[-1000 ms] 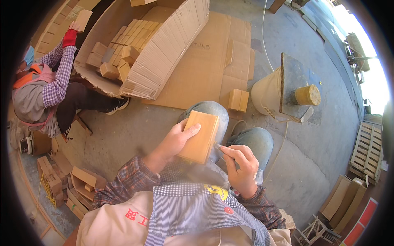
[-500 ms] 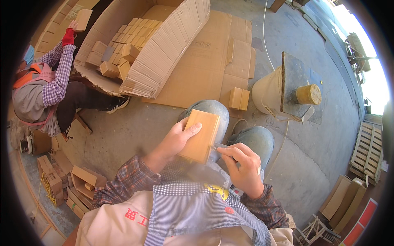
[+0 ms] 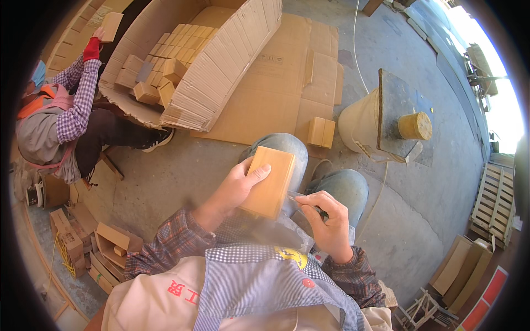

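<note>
1. At far left, a co-worker (image 3: 41, 138) in a checked shirt and red cuff holds up a pale block (image 3: 112, 26).
2. Beside the co-worker, a large open carton (image 3: 226, 71) contains many wooden blocks (image 3: 190, 41), some in rows, others tumbled.
3. At center, the person's left hand (image 3: 234, 190) is closed around the left side of a tan wooden block (image 3: 268, 185), thumb flat on the upper face, above the lap.
4. At the block's right edge, a slim tool (image 3: 295, 195) points inward; whether its tip touches cannot be told. The step in hand appears to be edge work.
5. The right hand (image 3: 329, 218) pinches the tool between thumb and bent forefinger, gap closed. The next move would seem to call for a firm left hold and light, controlled tool pressure along the edge.
6. At right, a yellowish can (image 3: 415, 127) rests on a dark board (image 3: 391, 105) over a pale bucket (image 3: 356, 124).
</note>
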Tool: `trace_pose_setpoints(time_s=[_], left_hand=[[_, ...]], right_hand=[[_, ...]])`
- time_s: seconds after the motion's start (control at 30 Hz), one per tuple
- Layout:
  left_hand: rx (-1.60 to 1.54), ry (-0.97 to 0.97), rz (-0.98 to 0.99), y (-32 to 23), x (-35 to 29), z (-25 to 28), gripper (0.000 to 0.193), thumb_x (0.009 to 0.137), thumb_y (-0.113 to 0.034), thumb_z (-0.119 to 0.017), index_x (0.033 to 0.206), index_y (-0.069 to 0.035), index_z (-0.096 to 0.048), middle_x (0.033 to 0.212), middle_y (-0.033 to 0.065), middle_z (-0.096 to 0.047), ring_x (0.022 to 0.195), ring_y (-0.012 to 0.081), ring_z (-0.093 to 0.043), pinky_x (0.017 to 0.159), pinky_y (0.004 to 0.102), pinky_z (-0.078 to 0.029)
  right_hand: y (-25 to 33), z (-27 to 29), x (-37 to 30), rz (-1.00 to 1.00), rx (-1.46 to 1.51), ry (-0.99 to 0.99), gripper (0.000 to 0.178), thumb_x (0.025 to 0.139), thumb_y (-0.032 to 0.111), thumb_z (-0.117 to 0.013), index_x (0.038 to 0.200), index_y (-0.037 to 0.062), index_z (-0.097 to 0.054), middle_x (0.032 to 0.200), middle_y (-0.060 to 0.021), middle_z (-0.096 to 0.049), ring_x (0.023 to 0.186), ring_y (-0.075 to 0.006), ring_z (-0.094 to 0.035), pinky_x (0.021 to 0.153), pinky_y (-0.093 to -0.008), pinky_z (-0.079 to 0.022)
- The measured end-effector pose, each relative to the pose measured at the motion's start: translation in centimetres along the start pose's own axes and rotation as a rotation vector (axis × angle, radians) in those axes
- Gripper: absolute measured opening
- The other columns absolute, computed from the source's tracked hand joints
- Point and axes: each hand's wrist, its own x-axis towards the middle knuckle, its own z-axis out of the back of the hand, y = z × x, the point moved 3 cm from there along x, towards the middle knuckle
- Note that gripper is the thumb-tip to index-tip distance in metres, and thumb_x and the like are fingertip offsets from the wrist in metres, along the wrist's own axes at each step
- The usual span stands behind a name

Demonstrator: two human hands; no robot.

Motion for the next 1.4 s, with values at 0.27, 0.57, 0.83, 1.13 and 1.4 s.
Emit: trace_pose_setpoints(time_s=[0.27,0.57,0.83,1.13,1.4], left_hand=[[0.003,-0.012,0.007,0.0,0.2,0.3,0.049,0.108,-0.033,-0.064,0.140,0.003,-0.055,0.125,0.0112,-0.068,0.109,0.0167,-0.067,0.093,0.0318,-0.057],[-0.009,-0.017,0.007,-0.2,0.0,0.3,0.047,0.108,-0.032,-0.063,0.139,0.003,-0.056,0.123,0.0108,-0.068,0.108,0.0164,-0.068,0.091,0.0317,-0.058],[-0.013,-0.003,0.014,-0.2,0.2,0.5,0.048,0.109,-0.032,-0.061,0.142,0.002,-0.052,0.125,0.0107,-0.068,0.107,0.0155,-0.070,0.090,0.0309,-0.059],[-0.018,-0.012,0.022,-0.5,0.1,0.4,0.048,0.108,-0.032,-0.063,0.140,0.003,-0.055,0.125,0.0106,-0.067,0.108,0.0159,-0.067,0.091,0.0318,-0.058],[0.008,-0.021,0.010,-0.6,-0.1,0.3,0.050,0.108,-0.032,-0.063,0.142,0.003,-0.053,0.126,0.0105,-0.067,0.108,0.0152,-0.068,0.091,0.0312,-0.058]], right_hand=[[-1.7,-0.6,-0.9,-0.046,0.177,0.124,0.020,0.096,-0.007,-0.062,0.111,-0.0044,-0.074,0.099,-0.0090,-0.072,0.095,-0.0158,-0.069,0.086,-0.0275,-0.053],[-2.4,-2.5,-2.1,-0.044,0.337,-0.019,0.021,0.094,-0.007,-0.066,0.113,-0.0031,-0.073,0.107,-0.0103,-0.071,0.100,-0.0168,-0.068,0.090,-0.0275,-0.052],[-1.0,-2.7,-2.4,0.267,-0.075,-0.104,0.029,0.081,-0.009,-0.074,0.108,0.0017,-0.075,0.101,-0.0136,-0.073,0.091,-0.0251,-0.072,0.081,-0.0327,-0.057],[0.9,-1.1,-1.0,0.254,-0.172,-0.119,0.024,0.082,-0.006,-0.075,0.105,0.0012,-0.078,0.094,-0.0138,-0.073,0.086,-0.0270,-0.073,0.077,-0.0338,-0.057],[1.9,-0.4,-0.3,0.323,-0.276,-0.006,0.022,0.083,-0.004,-0.076,0.104,0.0019,-0.079,0.090,-0.0124,-0.072,0.082,-0.0276,-0.071,0.074,-0.0351,-0.056]])
